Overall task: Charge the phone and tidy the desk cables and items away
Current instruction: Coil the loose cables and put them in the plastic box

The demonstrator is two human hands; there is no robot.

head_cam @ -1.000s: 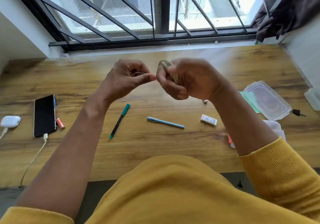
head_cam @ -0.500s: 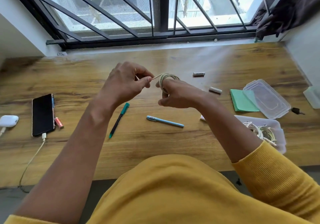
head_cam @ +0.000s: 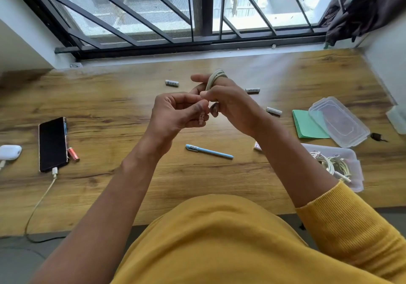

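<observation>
Above the middle of the wooden desk [head_cam: 109, 187], a beige cable [head_cam: 214, 79] is coiled around the fingers of my right hand [head_cam: 230, 105]. My left hand [head_cam: 175, 114] pinches the cable's white plug end [head_cam: 201, 119] just left of the right hand. The black phone [head_cam: 52, 144] lies flat at the left with a white charging cable [head_cam: 47, 187] plugged into its near end. At the right, an open clear plastic box [head_cam: 356, 169] holds several coiled white cables [head_cam: 329, 165].
A blue pen [head_cam: 208, 151] lies below my hands. White batteries [head_cam: 171, 83] [head_cam: 252, 90] [head_cam: 273, 110] lie around them; a red battery [head_cam: 73, 154] sits beside the phone. Also there: white earbuds case [head_cam: 9, 151], green notes [head_cam: 307, 125], clear lid [head_cam: 338, 121], small black object [head_cam: 377, 136].
The cable has been wound further onto my right hand's fingers. My left hand has dropped lower and now pinches the plug end. The green pen is now hidden behind my left arm.
</observation>
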